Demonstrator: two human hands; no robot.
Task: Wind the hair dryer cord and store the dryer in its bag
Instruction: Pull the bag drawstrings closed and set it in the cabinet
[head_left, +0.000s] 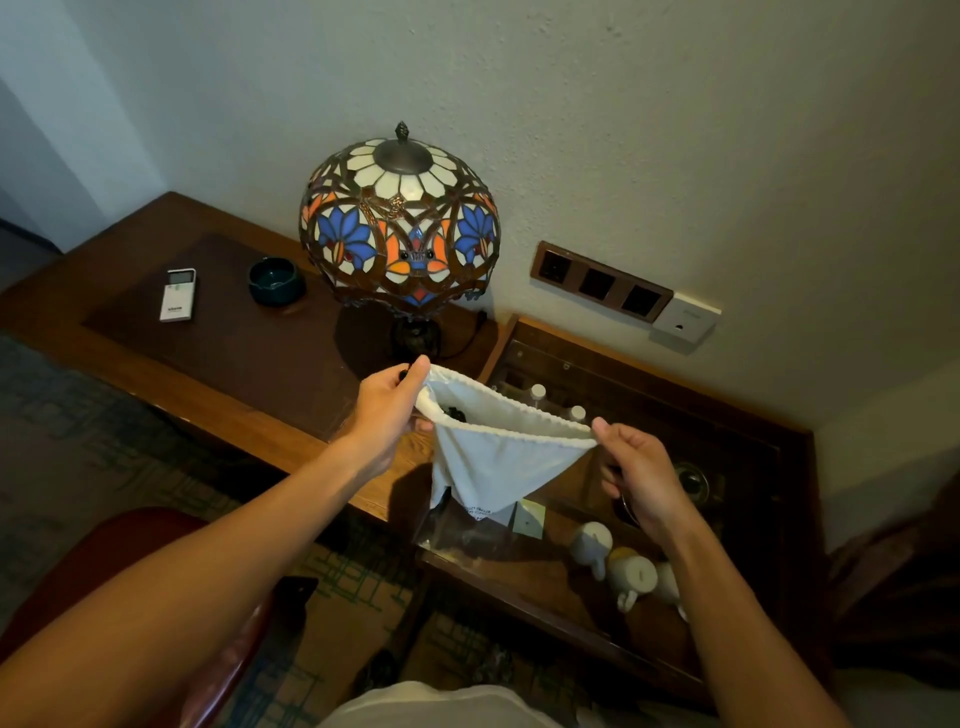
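Two hands hold the white cloth drawstring bag (498, 457) open in the air: right hand (641, 475) and left hand (387, 410) fingers pinch its rim. Something dark inside is probably the dryer. Cords should be drawn evenly above the wooden surface (234, 358).

You hold a white bag (498, 457); the lamp shade (400, 223) shows blue flowers, orange and cream panes, beside a dark green bowl (276, 280) on the brown worktop (130, 291)
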